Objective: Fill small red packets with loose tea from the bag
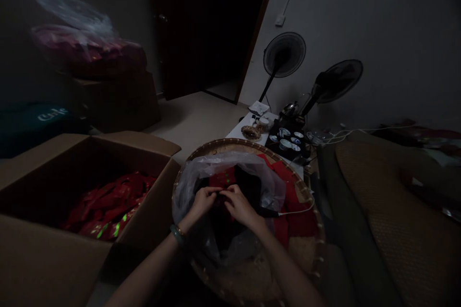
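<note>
My left hand (203, 200) and my right hand (240, 205) meet over an opened clear plastic bag (201, 165), fingertips pinched together. Whatever lies between the fingers is too dark and small to make out. Inside the bag are dark contents and a red packet (225, 178) with small green marks. The bag rests in a round woven bamboo tray (248, 283). Red flat pieces (300, 211) lie along the tray's right side. Beside my right wrist is a dark slim object (267, 212) with a white cable (297, 212) running from it.
At left stands an open cardboard box (54, 244) holding many red packets (115, 204). Behind it, a bag of pinkish-red things (97, 48) sits on another box (122, 100). Ahead are a low table (237, 127) with a tea tray (284, 141), and two fans (284, 55). A woven mat (389, 192) lies right.
</note>
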{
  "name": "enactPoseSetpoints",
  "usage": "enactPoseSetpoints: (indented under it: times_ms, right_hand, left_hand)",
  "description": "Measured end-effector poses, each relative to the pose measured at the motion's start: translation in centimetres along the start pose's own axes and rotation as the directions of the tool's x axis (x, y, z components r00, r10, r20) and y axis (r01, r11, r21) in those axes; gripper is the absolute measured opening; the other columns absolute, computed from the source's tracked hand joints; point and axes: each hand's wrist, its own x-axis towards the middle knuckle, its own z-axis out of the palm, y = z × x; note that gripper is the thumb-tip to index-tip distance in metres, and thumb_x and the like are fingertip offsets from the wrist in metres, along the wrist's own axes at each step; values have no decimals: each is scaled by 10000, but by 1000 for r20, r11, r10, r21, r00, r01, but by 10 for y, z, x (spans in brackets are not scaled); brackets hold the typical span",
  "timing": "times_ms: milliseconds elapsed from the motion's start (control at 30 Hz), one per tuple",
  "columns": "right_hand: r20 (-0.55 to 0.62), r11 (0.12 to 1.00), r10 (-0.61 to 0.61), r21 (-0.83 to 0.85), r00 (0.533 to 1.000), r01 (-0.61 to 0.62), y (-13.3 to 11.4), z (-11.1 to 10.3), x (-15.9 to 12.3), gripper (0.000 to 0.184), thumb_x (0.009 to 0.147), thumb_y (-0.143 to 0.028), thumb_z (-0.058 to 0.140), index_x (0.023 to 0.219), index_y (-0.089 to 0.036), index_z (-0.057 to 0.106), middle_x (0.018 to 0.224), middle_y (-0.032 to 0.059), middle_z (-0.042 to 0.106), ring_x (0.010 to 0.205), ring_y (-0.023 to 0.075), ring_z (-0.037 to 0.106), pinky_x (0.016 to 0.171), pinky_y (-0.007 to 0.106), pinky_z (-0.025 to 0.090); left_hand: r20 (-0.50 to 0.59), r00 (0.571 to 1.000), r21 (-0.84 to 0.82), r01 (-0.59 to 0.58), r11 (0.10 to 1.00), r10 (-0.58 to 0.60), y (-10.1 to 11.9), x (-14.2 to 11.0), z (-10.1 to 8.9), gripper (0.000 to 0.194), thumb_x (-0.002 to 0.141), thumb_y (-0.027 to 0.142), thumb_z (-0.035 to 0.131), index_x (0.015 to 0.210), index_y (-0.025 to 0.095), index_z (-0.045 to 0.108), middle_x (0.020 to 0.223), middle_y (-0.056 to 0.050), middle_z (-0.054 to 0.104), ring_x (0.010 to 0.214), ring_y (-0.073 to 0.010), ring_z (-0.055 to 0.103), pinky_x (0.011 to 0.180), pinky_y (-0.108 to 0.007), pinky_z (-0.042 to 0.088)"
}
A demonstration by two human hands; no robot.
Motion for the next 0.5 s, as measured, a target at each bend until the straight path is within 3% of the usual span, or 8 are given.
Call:
enactPoseSetpoints:
  times_ms: [100,167,300,433,500]
  right_hand:
    - [-58,991,68,117,996,-61,3,4,0,433,741,-53,470,1127,-230,553,1026,61,475,770,133,561,733,283,483]
    - [-65,994,70,89,995,-64,3,6,-2,392,754,-77,477,1101,-236,567,1008,56,486,764,137,561,734,287,481]
    - [31,986,34,-167,999,-29,-5,7,-6,436,753,-87,492,1161,-235,536,1056,78,472,938,188,530,842,315,434]
    - [112,915,127,-398,986,-73,-14,4,-4,361,751,-93,489,1067,-234,590,1029,84,482,900,197,542,780,306,437]
    - [148,898,158,-432,976,-80,-15,1,-2,336,741,-86,496,1020,-227,619,1004,86,499,858,195,556,737,298,439]
  left_hand:
    - [-36,998,70,-40,997,42,-2,1,-3,403,678,91,413,967,119,693,918,-72,697,836,-175,622,776,-266,472]
    - [-37,997,99,-57,994,61,-2,1,-4,401,678,95,417,963,129,696,926,-69,696,854,-178,620,802,-275,468]
    - [6,993,68,-117,991,117,1,-3,-3,426,680,95,416,1012,149,677,985,-52,686,911,-173,614,851,-277,456]
    - [-2,986,76,-169,983,169,6,-8,2,498,669,87,459,1141,161,601,1063,-53,657,946,-174,599,861,-272,451]
    - [-30,986,103,-160,982,163,6,-9,2,540,664,89,485,1195,161,553,1036,-56,659,901,-170,602,823,-265,461]
